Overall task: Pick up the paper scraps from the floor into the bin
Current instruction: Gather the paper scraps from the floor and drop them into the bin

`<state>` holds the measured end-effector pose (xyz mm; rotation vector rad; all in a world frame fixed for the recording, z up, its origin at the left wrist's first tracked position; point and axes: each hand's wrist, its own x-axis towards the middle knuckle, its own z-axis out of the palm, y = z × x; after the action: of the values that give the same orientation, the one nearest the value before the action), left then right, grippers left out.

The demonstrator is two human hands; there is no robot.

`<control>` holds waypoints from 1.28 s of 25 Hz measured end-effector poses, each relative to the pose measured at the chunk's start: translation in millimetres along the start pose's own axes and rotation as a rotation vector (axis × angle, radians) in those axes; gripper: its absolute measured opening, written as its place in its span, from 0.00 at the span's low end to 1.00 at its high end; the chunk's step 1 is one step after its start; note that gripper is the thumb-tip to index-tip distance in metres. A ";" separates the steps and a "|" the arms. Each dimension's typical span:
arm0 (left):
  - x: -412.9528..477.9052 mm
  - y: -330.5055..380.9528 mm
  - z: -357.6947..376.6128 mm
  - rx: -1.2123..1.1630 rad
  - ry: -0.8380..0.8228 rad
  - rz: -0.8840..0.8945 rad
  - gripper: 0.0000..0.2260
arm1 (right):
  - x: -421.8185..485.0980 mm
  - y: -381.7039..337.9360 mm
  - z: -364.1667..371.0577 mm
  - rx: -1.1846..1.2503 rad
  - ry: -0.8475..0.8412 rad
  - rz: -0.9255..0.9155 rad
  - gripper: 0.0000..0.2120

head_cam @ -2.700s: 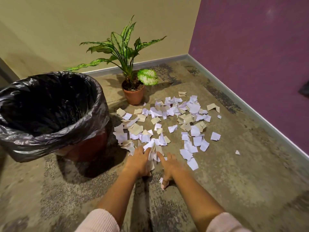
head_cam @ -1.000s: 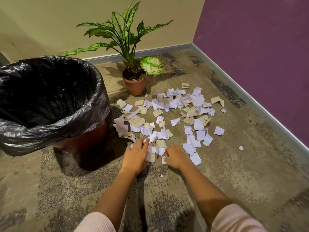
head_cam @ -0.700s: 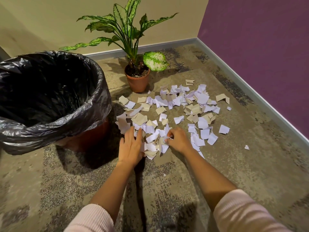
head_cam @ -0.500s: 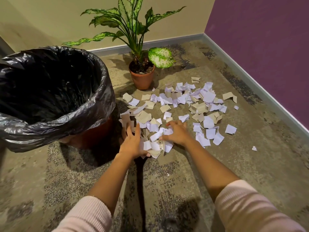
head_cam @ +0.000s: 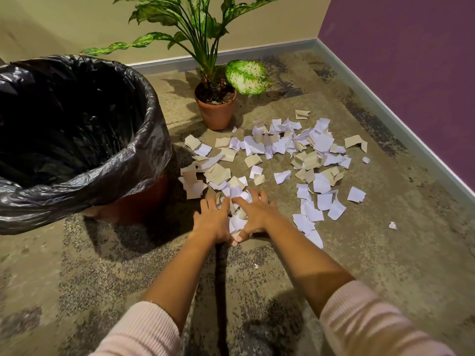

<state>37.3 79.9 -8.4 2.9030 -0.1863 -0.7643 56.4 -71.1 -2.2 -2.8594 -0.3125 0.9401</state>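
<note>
Here paper scraps (head_cam: pixel 237 223) bunch between left grip (head_cam: pixel 212 219) and right grip (head_cam: pixel 257 214).

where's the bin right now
In the head view the black-bagged bin stands on the floor at the left, beside the left edge of the paper scraps, with the potted plant further back to its right.

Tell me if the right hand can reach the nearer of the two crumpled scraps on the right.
Probably yes: only floor and flat scraps lie between the right hand and the nearer crumpled scrap. But it presses on the heap with the left hand.
</note>
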 end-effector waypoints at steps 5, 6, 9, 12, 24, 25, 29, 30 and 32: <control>-4.9 3.5 1.8 -0.154 0.036 -0.024 0.42 | -1.7 -1.7 11.1 0.100 0.109 0.004 0.45; -5.5 3.6 1.8 -0.172 0.048 -0.015 0.39 | -3.1 -2.2 12.2 0.140 0.122 0.006 0.43; -7.8 3.8 2.2 -0.230 0.077 0.027 0.30 | -7.2 -5.1 15.6 0.267 0.149 0.029 0.33; -9.7 5.4 1.3 -0.241 0.104 0.043 0.24 | -10.1 -6.2 15.3 0.319 0.168 0.055 0.28; -26.9 13.3 -50.4 -0.216 0.250 0.017 0.11 | -40.7 -11.0 -39.9 0.556 0.366 0.044 0.28; -28.5 13.6 -61.1 -0.212 0.269 0.025 0.10 | -43.6 -9.5 -49.6 0.566 0.389 0.056 0.28; -37.1 16.7 -114.0 -0.194 0.350 0.064 0.07 | -57.2 -3.2 -99.2 0.653 0.492 0.095 0.29; -39.9 18.7 -127.6 -0.203 0.377 0.079 0.06 | -61.2 -2.1 -112.1 0.667 0.525 0.104 0.30; -46.2 24.0 -153.2 -0.225 0.445 0.107 0.05 | -70.3 -1.5 -137.1 0.684 0.581 0.116 0.31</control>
<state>71.4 78.4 149.7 2.7322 -0.1895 -0.1024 82.7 -91.9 148.2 -2.3602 0.2013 0.1319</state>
